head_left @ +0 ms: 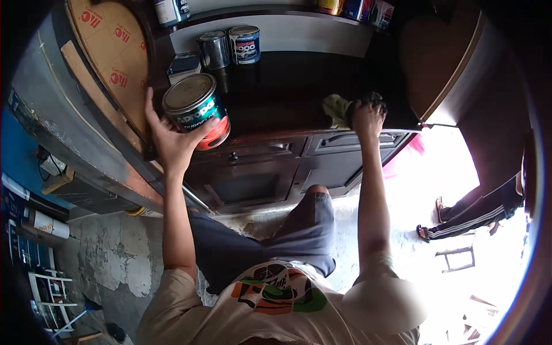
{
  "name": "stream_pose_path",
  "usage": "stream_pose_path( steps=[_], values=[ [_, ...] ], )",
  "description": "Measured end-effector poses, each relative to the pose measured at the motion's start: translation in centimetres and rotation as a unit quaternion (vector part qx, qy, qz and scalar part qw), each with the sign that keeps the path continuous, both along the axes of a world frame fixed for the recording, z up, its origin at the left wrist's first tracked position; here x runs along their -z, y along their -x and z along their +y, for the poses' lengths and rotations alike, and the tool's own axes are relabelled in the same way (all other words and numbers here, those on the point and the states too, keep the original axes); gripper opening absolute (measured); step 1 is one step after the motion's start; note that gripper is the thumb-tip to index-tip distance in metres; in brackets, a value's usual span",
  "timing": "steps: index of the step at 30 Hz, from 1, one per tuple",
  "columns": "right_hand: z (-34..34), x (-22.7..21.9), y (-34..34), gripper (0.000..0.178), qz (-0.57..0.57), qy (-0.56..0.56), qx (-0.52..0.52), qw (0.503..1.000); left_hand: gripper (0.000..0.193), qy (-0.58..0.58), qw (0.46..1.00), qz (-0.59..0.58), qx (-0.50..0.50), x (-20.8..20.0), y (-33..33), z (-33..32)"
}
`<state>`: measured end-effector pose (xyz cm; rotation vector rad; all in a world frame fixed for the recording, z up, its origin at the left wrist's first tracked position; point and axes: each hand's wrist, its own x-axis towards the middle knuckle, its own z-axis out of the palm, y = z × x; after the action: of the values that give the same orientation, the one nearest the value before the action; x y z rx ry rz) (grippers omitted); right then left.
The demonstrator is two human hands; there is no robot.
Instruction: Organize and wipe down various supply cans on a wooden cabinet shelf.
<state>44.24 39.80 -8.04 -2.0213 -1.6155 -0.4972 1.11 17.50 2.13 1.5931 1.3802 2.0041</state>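
My left hand (175,141) is wrapped round a green and red paint can (198,109) with a dull, stained lid, at the left front of a dark wooden cabinet top (270,98). Thumb and fingers grip opposite sides of the can, which leans a little. Whether its base touches the wood is hidden. Farther right, my right hand (369,118) presses a cloth (338,111) against the cabinet top near its front edge. The cloth looks yellow-green on one side and dark where it bunches under my fingers.
Two paint cans, one bare metal (214,50) and one blue and white (245,46), stand at the back left beside small boxes (184,66). A curved shelf (270,14) above holds more cans. Cabinet doors (244,181) face my knees. Another person's legs (477,213) show at right.
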Motion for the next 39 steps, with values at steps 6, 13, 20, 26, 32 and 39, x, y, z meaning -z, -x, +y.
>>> stream_pose_path(
  steps=[6, 13, 20, 26, 32, 39],
  values=[
    [-6.1, -1.2, 9.9, 0.046, -0.014, -0.093, -0.067, 0.993, 0.129, -0.009, 0.999, 0.035, 0.026, 1.5, 0.7, 6.3],
    [-8.2, -3.2, 15.8, 0.021, 0.165, -0.030, -0.297, 0.940, 0.134, 0.019, 0.997, 0.077, -0.017, 1.8, 0.9, 7.7],
    [-9.7, -4.6, 24.1, 0.027, 0.601, -0.048, -0.367, 0.708, 0.108, 0.079, 0.980, 0.167, -0.070, -4.7, 2.2, 10.0],
    [-12.3, -7.5, 33.4, 0.041, 0.694, -0.184, -0.396, 0.573, 0.056, 0.226, 0.925, 0.306, -0.009, -5.8, 2.4, 14.2],
    [-8.0, -9.2, 35.2, 0.060, 0.735, -0.051, -0.345, 0.582, 0.055, 0.267, 0.902, 0.337, -0.032, -5.3, 3.2, 15.1],
    [-3.7, -9.5, 32.0, 0.064, 0.805, 0.203, -0.309, 0.465, 0.057, 0.254, 0.901, 0.350, -0.044, -5.1, 2.9, 15.4]
  ],
)
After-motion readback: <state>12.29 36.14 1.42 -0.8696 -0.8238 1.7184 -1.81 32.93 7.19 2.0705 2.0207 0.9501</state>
